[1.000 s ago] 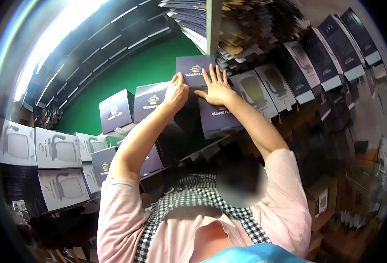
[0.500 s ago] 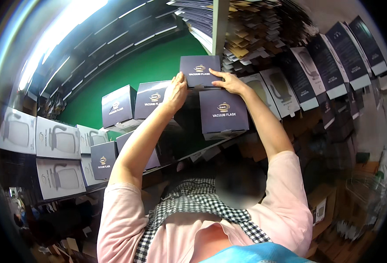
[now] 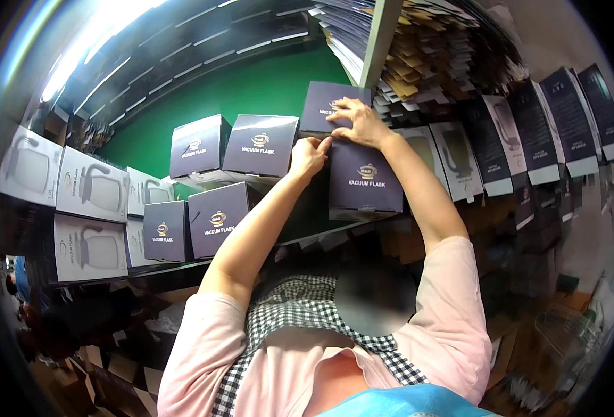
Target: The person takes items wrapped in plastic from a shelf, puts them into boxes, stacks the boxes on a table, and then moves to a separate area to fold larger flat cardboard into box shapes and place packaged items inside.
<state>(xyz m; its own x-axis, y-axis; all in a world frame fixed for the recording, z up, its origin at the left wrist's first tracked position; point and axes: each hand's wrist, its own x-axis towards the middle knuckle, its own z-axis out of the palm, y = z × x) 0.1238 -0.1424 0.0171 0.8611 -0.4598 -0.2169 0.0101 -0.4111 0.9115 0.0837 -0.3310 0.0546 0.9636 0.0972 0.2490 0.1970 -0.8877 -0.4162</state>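
Observation:
A dark blue carton (image 3: 317, 105) stands just behind another dark blue carton (image 3: 366, 193) on the green work surface. My right hand (image 3: 362, 125) lies over the rear carton's front face, fingers apart and slightly bent. At that carton's lower left edge is my left hand (image 3: 308, 157), its fingers curled with thumb and fingertips together; whatever is pinched there is hidden. To the left, two matching cartons, one nearer the middle (image 3: 260, 146) and one farther left (image 3: 199, 147), stand side by side. In front of them are a smaller carton (image 3: 166, 233) and a wider one (image 3: 217, 219), partly behind my left forearm.
White boxes with jug pictures (image 3: 93, 191) are stacked at the left end. More dark and white boxes (image 3: 508, 135) line the right side. A post (image 3: 380, 48) rises at the back beside stacks of flat cardboard (image 3: 432, 52). Open brown cartons (image 3: 123, 368) lie below, lower left.
My left hand has gone from the rear carton's left side to its lower edge, fingers now curled. The right hand has spread farther over the front face. The whole view has shifted.

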